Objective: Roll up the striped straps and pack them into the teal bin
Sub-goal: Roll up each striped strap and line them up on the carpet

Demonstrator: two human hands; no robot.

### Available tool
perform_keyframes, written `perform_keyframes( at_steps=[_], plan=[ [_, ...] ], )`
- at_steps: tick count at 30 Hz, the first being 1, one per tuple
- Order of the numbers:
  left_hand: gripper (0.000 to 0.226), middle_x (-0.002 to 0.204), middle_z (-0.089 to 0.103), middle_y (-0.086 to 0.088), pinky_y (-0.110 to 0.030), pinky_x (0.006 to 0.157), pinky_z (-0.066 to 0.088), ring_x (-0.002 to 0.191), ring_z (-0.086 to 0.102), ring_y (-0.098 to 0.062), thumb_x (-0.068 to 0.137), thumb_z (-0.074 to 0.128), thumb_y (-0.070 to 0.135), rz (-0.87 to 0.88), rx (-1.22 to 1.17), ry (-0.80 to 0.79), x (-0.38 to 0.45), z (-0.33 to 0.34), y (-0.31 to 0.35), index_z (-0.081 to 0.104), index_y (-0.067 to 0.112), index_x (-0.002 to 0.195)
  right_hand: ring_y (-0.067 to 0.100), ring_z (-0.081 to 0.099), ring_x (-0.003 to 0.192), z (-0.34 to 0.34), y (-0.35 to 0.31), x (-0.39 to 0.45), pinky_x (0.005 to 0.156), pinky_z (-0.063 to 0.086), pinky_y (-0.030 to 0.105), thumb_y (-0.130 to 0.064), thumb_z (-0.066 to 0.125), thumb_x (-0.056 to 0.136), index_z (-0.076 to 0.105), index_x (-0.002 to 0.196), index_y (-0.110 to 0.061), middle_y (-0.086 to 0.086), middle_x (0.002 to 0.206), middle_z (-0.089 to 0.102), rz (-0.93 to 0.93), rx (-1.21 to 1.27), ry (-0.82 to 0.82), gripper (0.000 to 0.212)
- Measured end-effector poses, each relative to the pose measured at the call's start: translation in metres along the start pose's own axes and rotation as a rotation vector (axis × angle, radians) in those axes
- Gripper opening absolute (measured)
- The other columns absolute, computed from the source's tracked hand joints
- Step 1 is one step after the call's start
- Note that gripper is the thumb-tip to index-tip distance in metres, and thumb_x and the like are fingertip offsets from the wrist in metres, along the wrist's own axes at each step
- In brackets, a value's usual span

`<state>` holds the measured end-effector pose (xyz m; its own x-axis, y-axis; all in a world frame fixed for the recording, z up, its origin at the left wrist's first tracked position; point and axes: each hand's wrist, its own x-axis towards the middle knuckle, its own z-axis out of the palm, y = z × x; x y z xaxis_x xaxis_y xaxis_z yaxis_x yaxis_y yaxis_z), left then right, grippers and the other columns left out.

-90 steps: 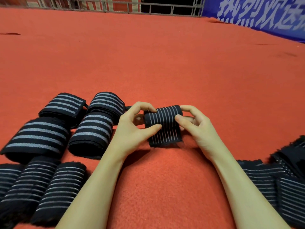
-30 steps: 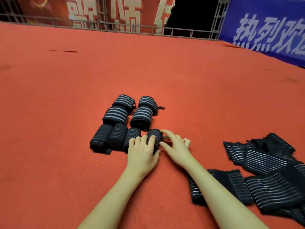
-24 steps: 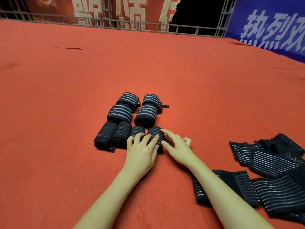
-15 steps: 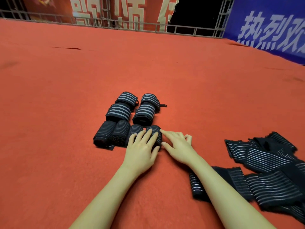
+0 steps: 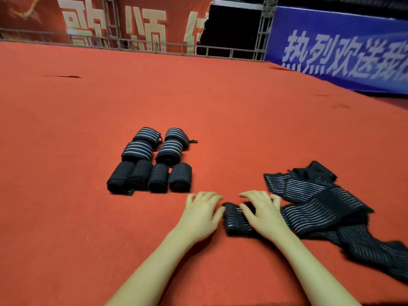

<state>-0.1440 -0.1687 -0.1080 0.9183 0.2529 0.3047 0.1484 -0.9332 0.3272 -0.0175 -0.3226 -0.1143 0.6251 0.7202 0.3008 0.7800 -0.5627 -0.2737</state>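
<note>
Several rolled black straps with grey stripes lie in rows on the red carpet point(image 5: 88, 217); the front row's right-hand roll point(image 5: 180, 177) lies free of both hands. A flat striped strap point(image 5: 235, 219) lies between my hands. My left hand point(image 5: 202, 216) rests on the carpet with relaxed fingers, its thumb at the strap's left edge. My right hand point(image 5: 262, 214) lies on top of that strap with fingers spread. A loose pile of unrolled straps point(image 5: 320, 206) spreads to the right. No teal bin is in view.
The red carpet runs far ahead to a metal railing point(image 5: 154, 48). Behind the railing hangs a red banner point(image 5: 136, 25), and a blue banner point(image 5: 344, 51) stands at the back right.
Both hands let go of the freshly rolled strap at the right end of the front row and moved right and nearer, onto a flat strap from the pile.
</note>
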Motion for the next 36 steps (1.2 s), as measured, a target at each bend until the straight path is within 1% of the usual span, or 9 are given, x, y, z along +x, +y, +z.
perform_keyframes(
  at_steps=[2, 5, 9, 15, 22, 26, 31, 34, 36],
  plan=[
    [0.044, 0.143, 0.043, 0.01, -0.032, 0.103, 0.018, 0.131, 0.034, -0.011, 0.098, 0.035, 0.041, 0.0, -0.052, -0.06, -0.003, 0.009, 0.016, 0.043, 0.024, 0.137, 0.012, 0.04, 0.126, -0.005, 0.01, -0.017, 0.091, 0.011, 0.032, -0.067, 0.016, 0.079, 0.049, 0.133, -0.03, -0.017, 0.134, 0.049, 0.028, -0.159, -0.08, 0.074],
    [0.048, 0.147, 0.036, 0.008, -0.035, 0.106, 0.017, 0.133, 0.03, -0.015, 0.098, 0.039, 0.041, -0.012, -0.049, -0.158, -0.004, 0.023, 0.032, 0.034, 0.024, 0.143, 0.011, 0.032, 0.133, -0.006, 0.021, -0.034, 0.099, 0.006, 0.036, -0.075, 0.009, 0.07, 0.038, 0.141, -0.03, -0.015, 0.144, 0.04, 0.069, -0.204, -0.149, 0.089],
    [0.045, 0.128, 0.044, 0.0, -0.036, 0.098, 0.02, 0.121, 0.035, -0.024, 0.096, 0.042, 0.043, -0.055, 0.023, -0.153, -0.005, 0.034, 0.039, 0.042, 0.023, 0.136, 0.003, 0.03, 0.131, -0.012, 0.025, -0.04, 0.101, 0.004, 0.029, -0.074, 0.013, 0.07, 0.039, 0.135, -0.033, -0.019, 0.137, 0.041, 0.053, -0.113, -0.143, 0.081],
    [0.017, 0.103, 0.05, 0.007, -0.029, 0.078, 0.016, 0.106, 0.041, -0.018, 0.097, 0.047, 0.032, -0.079, -0.011, 0.071, -0.007, 0.029, 0.028, 0.06, 0.023, 0.103, -0.003, 0.036, 0.12, -0.017, 0.011, -0.04, 0.098, 0.004, 0.023, -0.065, 0.027, 0.077, 0.048, 0.12, -0.033, -0.028, 0.116, 0.043, -0.045, 0.074, -0.038, 0.058],
    [0.024, 0.093, 0.059, 0.001, -0.039, 0.072, 0.037, 0.086, 0.054, -0.025, 0.082, 0.042, 0.034, -0.093, 0.095, 0.265, -0.016, 0.008, -0.007, 0.062, 0.02, 0.079, -0.004, 0.036, 0.118, -0.01, -0.017, -0.026, 0.097, 0.006, 0.025, -0.062, 0.029, 0.086, 0.053, 0.12, -0.035, -0.03, 0.115, 0.047, -0.143, 0.15, 0.02, 0.05],
    [0.027, 0.092, 0.061, -0.002, -0.04, 0.069, 0.042, 0.085, 0.055, -0.028, 0.077, 0.038, 0.028, -0.134, 0.223, 0.26, -0.027, -0.009, -0.033, 0.062, 0.017, 0.074, 0.0, 0.034, 0.126, 0.001, -0.026, -0.023, 0.099, 0.006, 0.027, -0.063, 0.024, 0.086, 0.049, 0.132, -0.035, -0.03, 0.126, 0.044, -0.133, 0.115, 0.026, 0.059],
    [0.028, 0.092, 0.061, -0.003, -0.04, 0.067, 0.044, 0.084, 0.056, -0.028, 0.073, 0.036, 0.027, -0.177, 0.238, 0.243, -0.036, -0.019, -0.052, 0.062, 0.015, 0.075, 0.01, 0.03, 0.131, 0.013, -0.039, -0.018, 0.099, 0.005, 0.029, -0.079, 0.017, 0.069, 0.037, 0.139, -0.031, -0.017, 0.138, 0.042, 0.052, 0.021, 0.005, 0.088],
    [0.027, 0.099, 0.061, 0.005, -0.034, 0.076, 0.031, 0.094, 0.05, -0.019, 0.08, 0.039, 0.029, -0.096, 0.114, 0.249, -0.04, -0.014, -0.04, 0.062, 0.02, 0.091, 0.01, 0.036, 0.126, 0.017, -0.048, -0.018, 0.093, 0.004, 0.025, -0.075, 0.035, 0.076, 0.043, 0.134, -0.032, -0.018, 0.127, 0.05, 0.044, 0.053, 0.018, 0.073],
    [0.028, 0.095, 0.064, 0.01, -0.032, 0.076, 0.027, 0.091, 0.055, -0.016, 0.083, 0.041, 0.032, 0.003, 0.157, 0.191, -0.046, -0.008, -0.032, 0.066, 0.024, 0.092, 0.008, 0.04, 0.122, 0.021, -0.051, -0.019, 0.093, 0.007, 0.026, -0.058, 0.056, 0.084, 0.045, 0.132, -0.031, -0.019, 0.121, 0.052, 0.064, 0.107, 0.067, 0.056]
  ],
)
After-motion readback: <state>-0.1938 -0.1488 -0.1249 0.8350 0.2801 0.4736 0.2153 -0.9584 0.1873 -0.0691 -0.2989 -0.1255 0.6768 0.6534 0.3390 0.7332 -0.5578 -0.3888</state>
